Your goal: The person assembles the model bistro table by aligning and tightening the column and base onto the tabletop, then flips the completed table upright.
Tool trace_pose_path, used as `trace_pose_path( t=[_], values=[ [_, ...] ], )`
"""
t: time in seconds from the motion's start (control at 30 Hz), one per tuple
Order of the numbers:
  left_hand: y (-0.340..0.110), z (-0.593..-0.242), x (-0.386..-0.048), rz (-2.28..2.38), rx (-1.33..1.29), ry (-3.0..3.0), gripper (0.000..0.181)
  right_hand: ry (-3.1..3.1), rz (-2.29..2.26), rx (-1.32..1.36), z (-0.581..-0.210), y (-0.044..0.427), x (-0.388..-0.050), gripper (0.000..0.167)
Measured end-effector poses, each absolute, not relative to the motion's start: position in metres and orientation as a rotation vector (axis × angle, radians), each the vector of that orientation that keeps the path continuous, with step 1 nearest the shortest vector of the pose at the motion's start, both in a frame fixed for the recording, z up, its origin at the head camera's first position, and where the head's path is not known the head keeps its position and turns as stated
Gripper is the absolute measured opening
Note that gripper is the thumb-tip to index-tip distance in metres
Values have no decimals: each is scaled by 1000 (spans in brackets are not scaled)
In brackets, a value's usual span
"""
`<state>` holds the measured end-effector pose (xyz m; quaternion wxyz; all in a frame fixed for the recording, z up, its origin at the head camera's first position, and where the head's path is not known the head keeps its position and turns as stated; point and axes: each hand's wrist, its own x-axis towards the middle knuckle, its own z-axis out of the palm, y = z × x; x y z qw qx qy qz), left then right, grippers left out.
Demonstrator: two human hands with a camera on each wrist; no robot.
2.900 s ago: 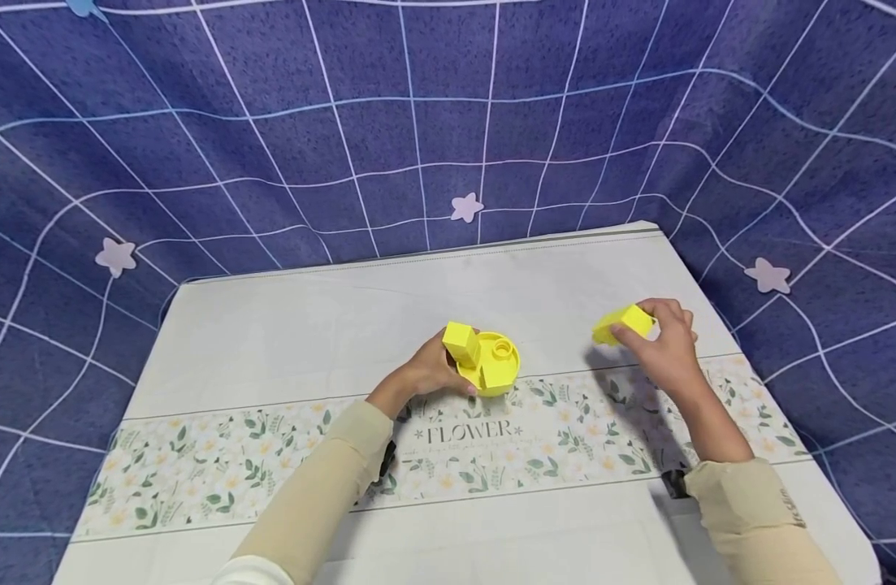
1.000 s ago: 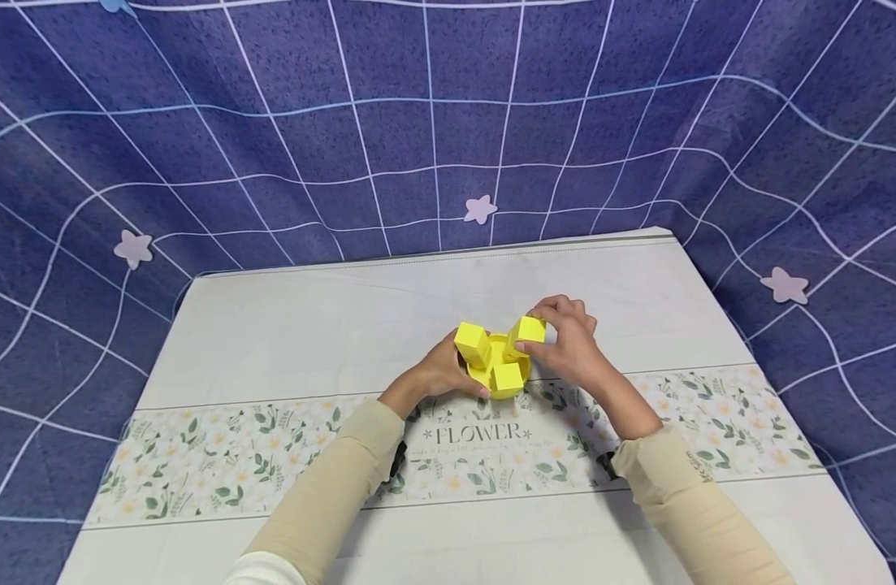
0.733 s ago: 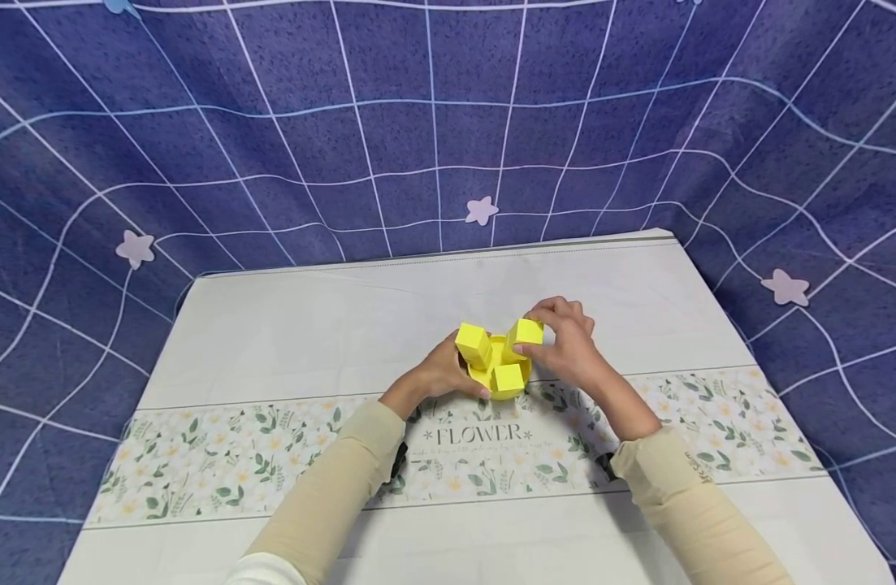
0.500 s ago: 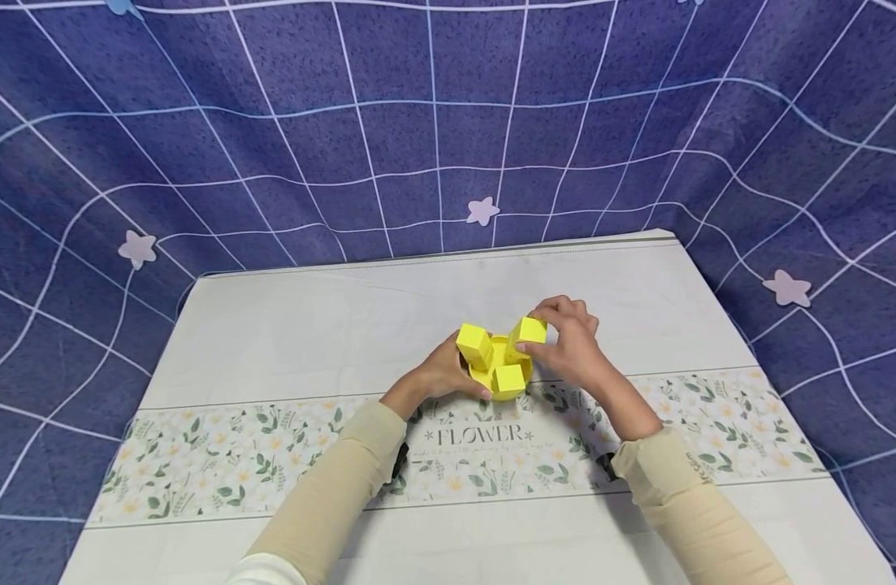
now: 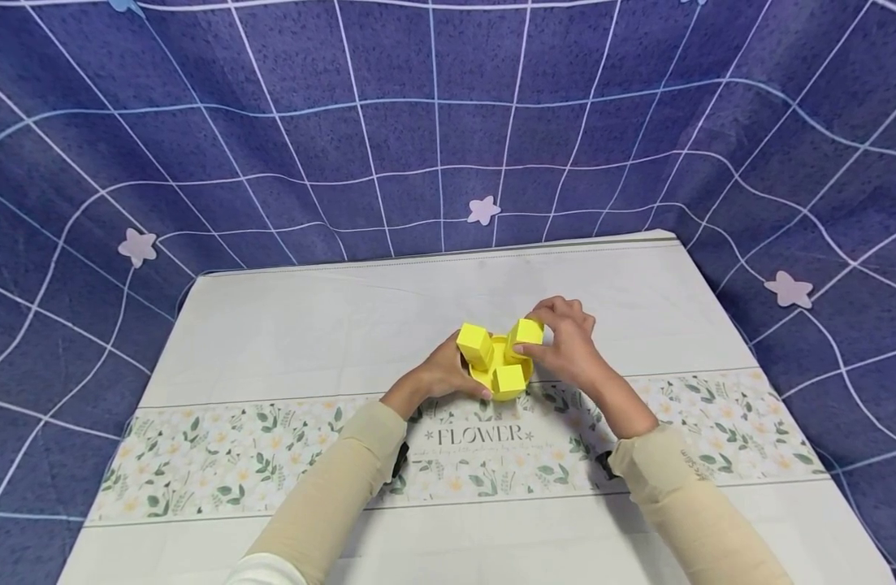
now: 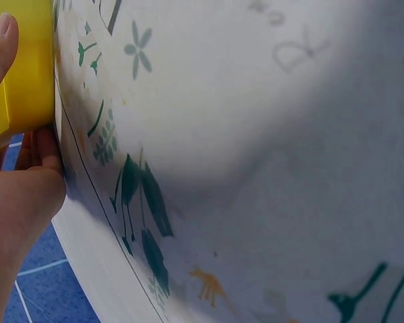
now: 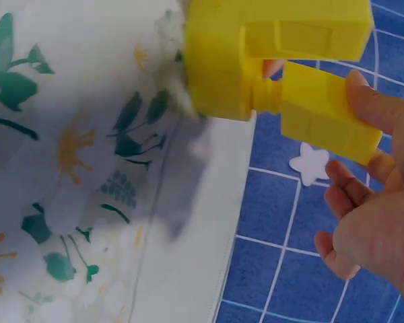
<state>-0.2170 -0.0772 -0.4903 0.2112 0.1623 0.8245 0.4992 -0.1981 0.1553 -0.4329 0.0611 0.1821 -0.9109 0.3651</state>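
Observation:
Near the middle of the table, a round yellow base (image 5: 497,355) is gripped on its left side by my left hand (image 5: 440,374), thumb along the front. Two square yellow blocks stand on it: a back-left block (image 5: 475,343) and a front block (image 5: 509,379). My right hand (image 5: 567,348) pinches a third yellow block (image 5: 526,333) by its top, over the base's back-right side. In the right wrist view this block (image 7: 316,108) has a narrow neck that meets the base (image 7: 219,67). It looks slightly tilted there; how deep the neck sits is hidden.
A white tablecloth (image 5: 331,325) with a floral band and the word FLOWER covers the table. Behind and beside it hangs a dark blue curtain (image 5: 389,138) with grid lines and pale stars. The table's back edge lies beyond the hands.
Since the earliest frame, my right hand has brought its block leftward from the right side of the table onto the base. Over the last second it shifts the block only slightly; the left hand stays.

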Motion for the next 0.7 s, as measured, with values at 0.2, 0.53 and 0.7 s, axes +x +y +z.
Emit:
trace_pose_path(
  t=[0.2, 0.53, 0.7],
  values=[
    [-77, -489, -217, 1356, 437, 2315, 101, -2720, 907, 574, -448, 149, -197, 37],
    [-76, -493, -218, 1404, 445, 2282, 98, -2767, 1162, 744, -437, 172, -192, 53],
    [-77, -493, -218, 1415, 450, 2277, 98, -2793, 1142, 770, -434, 178, -195, 44]
  ],
)
